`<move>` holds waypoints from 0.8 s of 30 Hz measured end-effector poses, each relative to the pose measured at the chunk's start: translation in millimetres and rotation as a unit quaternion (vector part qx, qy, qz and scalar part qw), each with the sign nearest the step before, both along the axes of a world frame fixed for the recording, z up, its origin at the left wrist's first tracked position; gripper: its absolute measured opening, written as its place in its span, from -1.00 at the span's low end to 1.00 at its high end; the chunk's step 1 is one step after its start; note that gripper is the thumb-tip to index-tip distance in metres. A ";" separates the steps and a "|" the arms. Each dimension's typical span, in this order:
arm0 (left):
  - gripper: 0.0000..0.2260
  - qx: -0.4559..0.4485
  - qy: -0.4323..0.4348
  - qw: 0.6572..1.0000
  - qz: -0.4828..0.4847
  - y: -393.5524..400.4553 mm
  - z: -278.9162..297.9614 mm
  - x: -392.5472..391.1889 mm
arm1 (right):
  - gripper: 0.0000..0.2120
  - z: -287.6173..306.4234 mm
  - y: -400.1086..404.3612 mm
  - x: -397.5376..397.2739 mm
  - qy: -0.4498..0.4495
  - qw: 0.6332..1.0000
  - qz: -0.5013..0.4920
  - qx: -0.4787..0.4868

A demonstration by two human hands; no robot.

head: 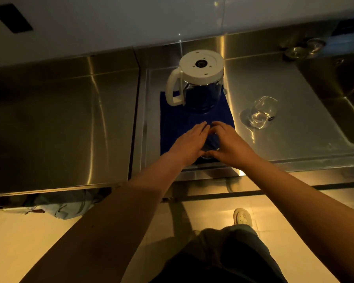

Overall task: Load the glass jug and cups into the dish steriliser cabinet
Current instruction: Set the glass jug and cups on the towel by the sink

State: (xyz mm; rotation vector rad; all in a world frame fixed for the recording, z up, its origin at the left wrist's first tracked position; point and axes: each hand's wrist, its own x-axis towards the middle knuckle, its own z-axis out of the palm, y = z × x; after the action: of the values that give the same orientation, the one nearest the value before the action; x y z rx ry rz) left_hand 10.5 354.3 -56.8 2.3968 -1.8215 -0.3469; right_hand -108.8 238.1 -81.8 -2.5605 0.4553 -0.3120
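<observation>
A glass jug (pixel 200 94) with a white base and white handle stands upside down at the far end of a blue cloth (pixel 172 123) on the steel counter. At the cloth's near end my left hand (pixel 189 141) and my right hand (pixel 229 144) wrap around a clear glass cup (pixel 212 144) from both sides; the cup is mostly hidden between the palms. Another clear cup (pixel 261 112) lies on its side on the bare steel to the right of the cloth.
A steel sink basin (pixel 339 94) opens at the right, with small metal pieces (pixel 302 49) near its back corner. A flat steel counter (pixel 59 119) stretches to the left. Crumpled cloth (pixel 57 205) lies below the counter edge; my shoe (pixel 242 216) is on the tiled floor.
</observation>
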 end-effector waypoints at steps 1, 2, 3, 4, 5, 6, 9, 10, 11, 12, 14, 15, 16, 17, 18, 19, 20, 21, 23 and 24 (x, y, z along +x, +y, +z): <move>-0.26 0.002 -0.001 1.000 -0.001 0.7 -1.1 1.1 | -0.34 -1.8 0.8 0.7 -0.003 1.000 -0.005 0.009; -0.27 0.004 -0.002 1.000 -0.002 1.2 -1.9 1.9 | -0.36 -3.3 1.7 0.8 -0.008 1.000 -0.011 0.017; -0.28 0.006 -0.003 1.000 -0.004 1.6 -2.6 2.2 | -0.37 -4.7 2.4 0.2 -0.014 0.999 -0.019 0.027; -0.29 0.009 -0.004 1.000 -0.007 1.9 -3.3 2.1 | -0.36 -6.0 3.1 -1.2 -0.022 0.999 -0.026 0.042; -0.29 0.012 -0.008 1.000 -0.008 2.4 -4.0 1.2 | -0.33 -7.6 4.4 -2.8 -0.030 0.997 -0.031 0.058; -0.30 0.016 -0.013 1.000 -0.009 3.2 -4.5 -0.2 | -0.30 -9.2 6.1 -4.3 -0.040 0.996 -0.033 0.072; -0.31 0.024 -0.041 0.999 -0.013 5.0 -7.2 -4.5 | -0.21 -16.4 13.4 -6.8 -0.053 0.994 -0.040 0.082; -0.32 0.028 -0.057 0.998 -0.018 5.5 -8.5 -5.1 | -0.18 -19.3 15.2 -6.2 -0.052 0.994 -0.046 0.082; -0.34 0.032 -0.074 0.996 -0.024 5.9 -9.3 -5.6 | -0.15 -21.3 16.0 -5.3 -0.053 0.994 -0.051 0.085; -0.35 0.034 -0.086 0.995 -0.029 6.3 -9.7 -5.8 | -0.12 -22.6 15.6 -4.0 -0.054 0.993 -0.056 0.091; -0.36 0.035 -0.096 0.994 -0.041 6.1 -10.1 -6.1 | -0.07 -23.8 12.5 -1.5 -0.058 0.991 -0.057 0.109; -0.36 0.035 -0.095 0.994 -0.050 5.7 -10.6 -6.6 | -0.06 -24.1 10.5 -0.4 -0.061 0.990 -0.055 0.115; -0.35 0.034 -0.095 0.993 -0.057 5.5 -10.9 -7.4 | -0.05 -24.0 8.4 0.5 -0.065 0.989 -0.053 0.118; -0.33 0.033 -0.096 0.993 -0.062 5.4 -11.0 -8.3 | -0.05 -23.6 7.1 1.3 -0.066 0.990 -0.053 0.116; -0.33 0.030 -0.097 0.993 -0.064 5.1 -11.0 -8.9 | -0.05 -22.6 6.0 1.9 -0.065 0.990 -0.054 0.111; -0.34 0.026 -0.098 0.993 -0.066 4.8 -10.8 -9.4 | -0.06 -21.4 4.9 2.0 -0.063 0.991 -0.053 0.104; -0.36 0.020 -0.096 0.993 -0.069 4.5 -10.3 -10.5 | -0.06 -19.8 3.3 1.3 -0.062 0.992 -0.048 0.095; -0.38 0.012 -0.092 0.993 -0.069 4.0 -9.6 -11.8 | -0.06 -17.8 1.2 -0.3 -0.062 0.994 -0.041 0.084; -0.39 -0.003 -0.084 0.994 -0.068 2.1 -8.1 -15.7 | -0.05 -10.5 -3.9 -5.1 -0.060 0.996 -0.025 0.057; -0.39 -0.007 -0.082 0.994 -0.068 0.2 -7.7 -18.2 | -0.04 -5.6 -7.0 -7.7 -0.056 0.997 -0.018 0.044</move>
State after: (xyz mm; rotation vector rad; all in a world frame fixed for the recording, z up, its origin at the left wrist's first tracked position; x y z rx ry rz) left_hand -7.7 354.5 -64.4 2.3601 -2.0550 -0.1517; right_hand -116.6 231.1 -87.3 -2.4373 0.4623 -0.4363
